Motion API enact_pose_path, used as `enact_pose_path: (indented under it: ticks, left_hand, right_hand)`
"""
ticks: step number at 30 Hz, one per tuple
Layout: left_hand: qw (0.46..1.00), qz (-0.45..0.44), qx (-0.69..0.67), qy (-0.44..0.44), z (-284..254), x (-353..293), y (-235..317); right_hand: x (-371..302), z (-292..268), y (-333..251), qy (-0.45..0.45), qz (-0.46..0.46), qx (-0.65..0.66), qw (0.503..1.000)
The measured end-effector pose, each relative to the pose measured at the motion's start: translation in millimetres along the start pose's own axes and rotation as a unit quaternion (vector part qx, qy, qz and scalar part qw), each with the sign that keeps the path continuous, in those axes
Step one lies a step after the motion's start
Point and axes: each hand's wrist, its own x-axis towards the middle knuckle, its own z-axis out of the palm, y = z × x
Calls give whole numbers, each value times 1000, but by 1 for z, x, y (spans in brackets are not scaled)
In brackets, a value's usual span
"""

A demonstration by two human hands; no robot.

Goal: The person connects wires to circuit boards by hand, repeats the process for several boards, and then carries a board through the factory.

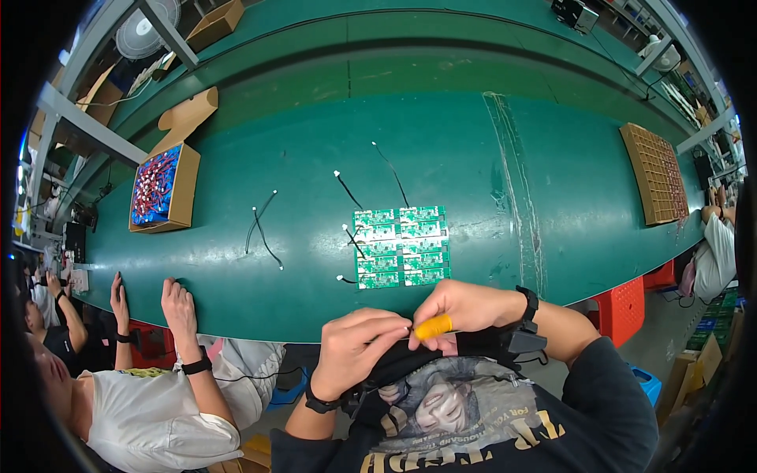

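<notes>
Circuit boards (414, 246) lie on the table (465, 173) between a box (185, 188), left, and a tray (637, 181), right

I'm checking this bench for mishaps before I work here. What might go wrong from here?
1. The left hand and right hand meet by the table's near edge, so anything small between the fingertips might drop off the table.
2. A black cable lies across the green circuit boards; a passing arm could perhaps snag it.
3. Other cables lie loose near another person's hand and might get brushed aside.
</notes>
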Motion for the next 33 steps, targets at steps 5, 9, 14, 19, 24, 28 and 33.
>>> enact_pose_path:
  ticks: [5, 9, 14, 19, 24, 28, 33]
  left_hand:
    - [954, -169, -224, 106, 33, -9, -15]
    - [901, -209, -353, 142, 49, -9, -24]
    - [921, -192, -313, 132, 51, -1, -30]
    - [923, -229, -296, 93, 52, 5, -34]
    - [977, 69, 146, 140, 58, 13, -35]
    - [944, 94, 310, 56, 63, 17, -34]
    - [948, 79, 307, 18, 68, 12, -45]
  right_hand:
    - [8, 4, 26, 193, -286, -138, 928]
    - [20, 6, 39, 271, -374, -200, 864]
    - [9, 2, 35, 262, -314, -164, 898]
    - [1, -5, 33, 240, -295, -85, 921]
    - [1, -39, 6, 314, -307, -315, 841]
    - [21, -68, -22, 428, -305, -519, 674]
    - [32, -73, -18, 387, -256, -549, 695]
